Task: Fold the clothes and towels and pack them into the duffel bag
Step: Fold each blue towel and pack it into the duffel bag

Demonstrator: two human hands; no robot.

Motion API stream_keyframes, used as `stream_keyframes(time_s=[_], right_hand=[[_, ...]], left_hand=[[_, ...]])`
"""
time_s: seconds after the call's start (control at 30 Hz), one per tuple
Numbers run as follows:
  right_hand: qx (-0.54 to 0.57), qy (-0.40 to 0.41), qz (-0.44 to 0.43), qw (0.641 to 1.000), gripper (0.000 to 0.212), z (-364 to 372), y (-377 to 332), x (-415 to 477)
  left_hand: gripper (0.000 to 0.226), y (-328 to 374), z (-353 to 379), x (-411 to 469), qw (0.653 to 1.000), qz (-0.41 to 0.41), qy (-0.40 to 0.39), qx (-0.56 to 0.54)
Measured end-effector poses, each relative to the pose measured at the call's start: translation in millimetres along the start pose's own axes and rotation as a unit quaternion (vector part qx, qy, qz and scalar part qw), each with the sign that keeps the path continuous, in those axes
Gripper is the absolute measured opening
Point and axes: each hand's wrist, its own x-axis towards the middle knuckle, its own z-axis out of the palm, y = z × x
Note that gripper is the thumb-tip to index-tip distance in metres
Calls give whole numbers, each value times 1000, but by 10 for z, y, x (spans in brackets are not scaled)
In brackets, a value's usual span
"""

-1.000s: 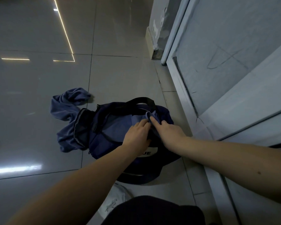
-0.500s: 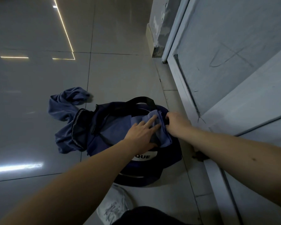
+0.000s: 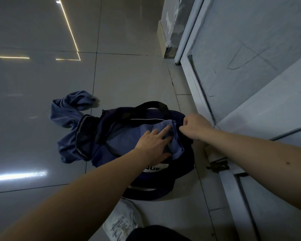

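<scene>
Atop the blue towel (image 3: 178,145), left hand (image 3: 153,145) flat.

Before you the floor (image 3: 129,75) is smooth, glossy tile that mirrors the light strips (image 3: 68,28). Your bag (image 3: 184,169) is matt navy cloth with a black webbing strap (image 3: 153,105). The towel (image 3: 66,115) looks soft and fuzzy, a matt pile. The door (image 3: 250,40) is matt, scuffed and marked.

Glossy pale grey floor tiles (image 3: 129,75) were streaked with thin bright reflections of strip lights (image 3: 68,28). On the right, a white-framed grey door panel (image 3: 268,105) was marked with a faint pencil scribble (image 3: 247,56). A small rusty metal fitting (image 3: 217,166) was seen at the frame's base, and a white laced shoe (image 3: 122,225) near the bottom edge.
</scene>
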Motion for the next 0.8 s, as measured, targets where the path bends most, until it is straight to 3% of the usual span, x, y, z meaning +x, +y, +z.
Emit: stream_keyframes(time_s=[0.27, 0.53, 0.8], right_hand=[[101, 62, 2, 993, 24, 51, 41, -73], [103, 44, -1, 994, 22, 9, 11, -48], [103, 35, 3, 994, 21, 4, -41, -54]], left_hand=[[71, 57, -28, 240, 996, -60, -63, 2], [77, 140, 116, 190, 992, -121, -7, -33], [90, 329, 126, 191, 981, -191, -4, -12]])
